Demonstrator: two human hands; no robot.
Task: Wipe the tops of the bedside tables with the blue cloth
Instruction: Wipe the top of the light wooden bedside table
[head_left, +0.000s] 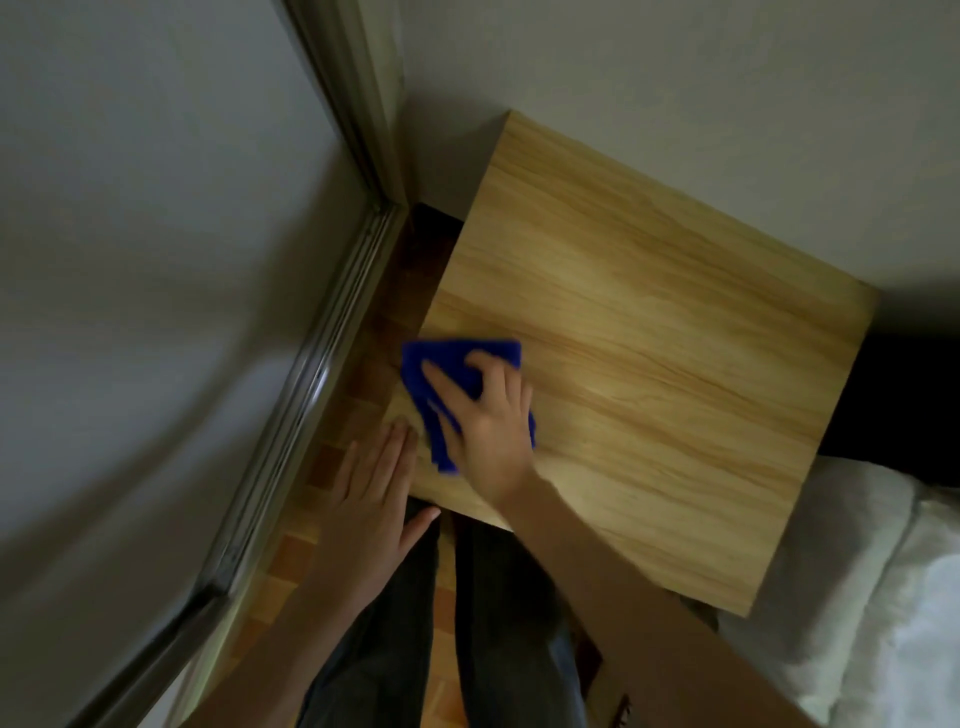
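Note:
A light wooden bedside table (649, 353) fills the middle of the view, its top bare. The blue cloth (447, 364) lies bunched on the table's near left corner. My right hand (483, 431) presses flat on the cloth, fingers spread over it, with the cloth showing above and beside the hand. My left hand (371, 499) lies flat and open at the table's left front edge, fingertips touching the wood just left of the cloth, holding nothing.
A sliding door with a metal frame (291, 415) runs along the left. A narrow strip of wooden floor (363, 364) separates it from the table. White bedding (872, 597) lies at the right. A grey wall (675, 78) stands behind. My legs (467, 623) are below the table's front.

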